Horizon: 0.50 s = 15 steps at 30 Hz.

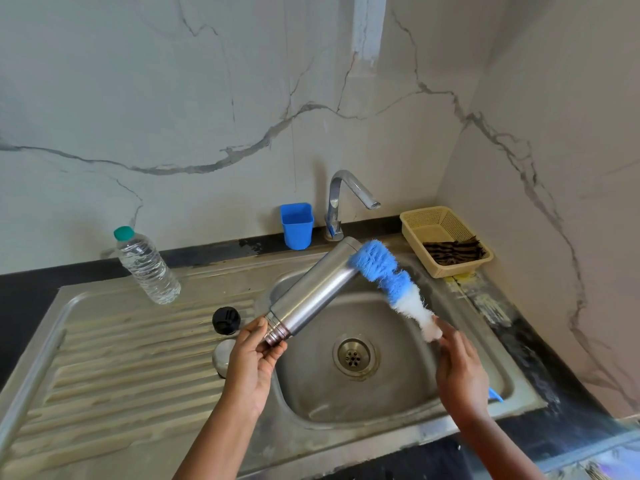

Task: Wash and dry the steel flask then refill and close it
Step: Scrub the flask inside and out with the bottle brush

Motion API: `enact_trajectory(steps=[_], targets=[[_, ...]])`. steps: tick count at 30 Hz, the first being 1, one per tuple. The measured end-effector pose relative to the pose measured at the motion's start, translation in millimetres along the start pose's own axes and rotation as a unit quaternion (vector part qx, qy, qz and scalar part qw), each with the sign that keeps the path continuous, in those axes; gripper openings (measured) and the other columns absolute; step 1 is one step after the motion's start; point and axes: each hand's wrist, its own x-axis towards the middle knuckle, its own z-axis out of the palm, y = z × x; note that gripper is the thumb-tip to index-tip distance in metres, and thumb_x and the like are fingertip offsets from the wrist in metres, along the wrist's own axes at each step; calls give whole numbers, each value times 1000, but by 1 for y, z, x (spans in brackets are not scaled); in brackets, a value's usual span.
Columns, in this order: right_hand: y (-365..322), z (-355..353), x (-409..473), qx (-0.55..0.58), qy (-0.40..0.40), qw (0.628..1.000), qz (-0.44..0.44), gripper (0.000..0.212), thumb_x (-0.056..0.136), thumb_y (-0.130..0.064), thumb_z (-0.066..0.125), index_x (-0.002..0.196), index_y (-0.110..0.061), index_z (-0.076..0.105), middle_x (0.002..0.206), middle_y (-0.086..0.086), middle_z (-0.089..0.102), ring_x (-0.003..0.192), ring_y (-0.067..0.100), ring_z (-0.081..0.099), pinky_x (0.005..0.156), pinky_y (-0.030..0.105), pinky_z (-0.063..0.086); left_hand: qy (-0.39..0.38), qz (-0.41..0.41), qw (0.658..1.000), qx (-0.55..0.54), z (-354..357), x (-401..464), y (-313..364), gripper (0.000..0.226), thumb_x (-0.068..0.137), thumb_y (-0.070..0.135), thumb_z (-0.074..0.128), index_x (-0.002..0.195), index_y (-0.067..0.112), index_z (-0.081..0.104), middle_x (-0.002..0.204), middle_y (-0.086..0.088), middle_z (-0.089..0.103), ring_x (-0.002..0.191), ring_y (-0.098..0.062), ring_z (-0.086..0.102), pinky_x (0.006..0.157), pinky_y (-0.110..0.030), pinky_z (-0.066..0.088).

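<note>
Steel flask [313, 289] in left fingers [258, 336], brush [388, 282] in right fingers [446, 336] (water bottle [147, 266] nearby).

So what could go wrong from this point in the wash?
1. The left hand holds the steel flask only at its threaded neck, tilted over the sink; brush pressure could slip it loose.
2. The black cap sits on the drainboard beside the left hand, so it might get knocked into the sink.
3. The brush may flick water toward the basket.
</note>
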Motion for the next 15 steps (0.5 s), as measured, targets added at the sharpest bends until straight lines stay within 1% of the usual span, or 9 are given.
enact_trajectory(steps=[1,3,5,6,7,9,11,13,15], targets=[[-1,-1,-2,-3,-3,1000,-21,41,97,-5,50,129,-31,51,101,-5,63,93,22,60,62,32,49,0,-3,1000,-3,0,-1,-1,14,97,6,54,90,16,61,90,-6,63,80,-18,61,53,-21,57],[-5,0,-10,-22,-46,991,-120,41,95,-7,46,130,-27,53,99,-6,60,88,20,56,64,30,49,7,-12,1000,-9,1,-1,-4,14,97,6,55,89,16,61,90,-8,63,79,-19,62,51,-21,56],[-8,4,-19,-54,-102,967,-225,41,96,-10,41,132,-24,53,94,-7,53,81,21,52,66,31,49,14,-18,1000,-15,2,-1,-7,13,96,6,56,89,15,62,85,-6,65,75,-17,63,51,-21,56],[-9,7,-21,-65,-115,960,-249,40,97,-11,39,132,-24,53,92,-8,50,79,21,51,66,32,49,15,-19,1000,-18,2,-1,-8,14,96,6,56,88,15,63,83,-5,66,73,-16,63,51,-21,56],[-9,8,-20,-65,-113,961,-246,40,96,-9,40,132,-24,53,91,-8,50,78,21,50,66,32,49,12,-19,1000,-19,3,-1,-8,14,96,6,56,89,15,63,83,-6,66,73,-16,63,51,-21,56],[-7,11,-13,-52,-80,978,-186,45,91,-4,47,131,-23,54,93,-5,57,81,22,52,70,34,48,5,-19,1000,-12,2,-2,-7,13,97,7,55,90,15,62,88,-9,64,77,-21,61,50,-20,55],[-4,7,-5,-25,-37,996,-76,43,91,-4,47,128,-24,56,101,0,64,90,25,56,71,37,49,2,-22,1000,-8,2,-4,-5,11,97,8,55,91,15,61,90,-10,63,78,-23,60,49,-19,55],[0,-1,5,4,1,1000,22,39,92,-7,46,125,-25,55,105,0,64,97,24,58,66,34,47,4,-29,999,-11,1,-5,-3,8,97,10,56,92,14,61,91,-12,63,78,-23,60,49,-19,55],[3,-6,7,3,10,1000,12,37,93,-17,41,126,-22,58,104,-1,64,97,19,56,66,31,44,-1,-33,999,-17,0,-5,-2,5,96,11,58,93,14,61,94,-15,63,80,-25,60,49,-19,54]])
